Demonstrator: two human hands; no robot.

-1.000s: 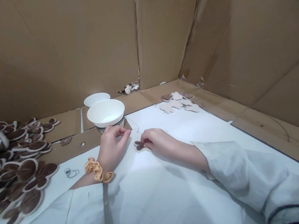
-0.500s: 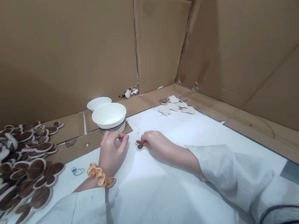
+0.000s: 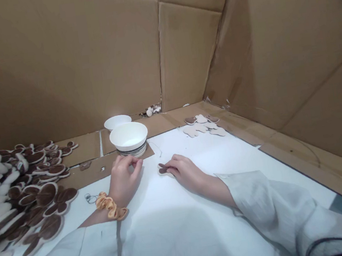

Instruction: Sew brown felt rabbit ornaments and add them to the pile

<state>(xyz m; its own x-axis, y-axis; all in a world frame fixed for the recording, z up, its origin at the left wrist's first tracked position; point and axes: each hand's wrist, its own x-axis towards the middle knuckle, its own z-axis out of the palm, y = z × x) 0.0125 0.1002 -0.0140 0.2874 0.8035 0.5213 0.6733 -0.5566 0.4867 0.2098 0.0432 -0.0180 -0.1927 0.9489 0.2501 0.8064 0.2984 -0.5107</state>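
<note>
My right hand (image 3: 187, 172) pinches a small brown plush cutout (image 3: 163, 169) with a pale edge between thumb and fingertips, just over the white work surface (image 3: 155, 201). Part of the cutout is hidden by the fingers. To its left, my left hand (image 3: 126, 178) is closed in a pinch; anything between its fingertips is too small to make out. That hand is in front of a white bowl (image 3: 128, 134) with dark cord or bands around its lower part. A thin thread (image 3: 157, 146) lies on the surface beyond both hands.
At left is a big heap of brown-and-white plush cutouts (image 3: 45, 194). Several pale cutouts (image 3: 204, 127) lie at the back right. A second white bowl (image 3: 117, 121) stands behind the first. Dark thread (image 3: 90, 198) lies by my left wrist. Cardboard walls (image 3: 93, 62) enclose the back and right.
My left hand has drawn back a little to the left, away from the cutout. The cutout in my right hand has turned slightly. The camera view has shifted a little.
</note>
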